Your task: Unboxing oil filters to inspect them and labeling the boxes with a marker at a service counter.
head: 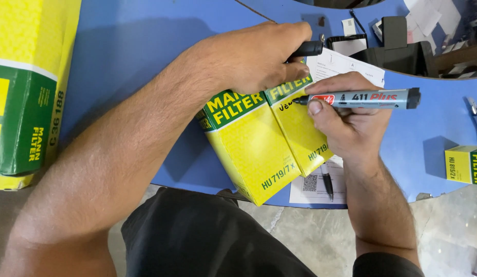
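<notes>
Four yellow-and-green boxes sit on the blue table (135, 46): two small boxes (254, 149) side by side at the front edge, a large box (28, 87) far left, another small box (466, 164) far right. The left hand (254, 56) presses down on the pair's tops, fingers curled around a black marker cap (307, 48). The right hand (346, 120) pinches one grey marker (361, 98), tip touching the right-hand box of the pair.

One head-worn camera looks steeply down, close over the blue table (135, 46).
</notes>
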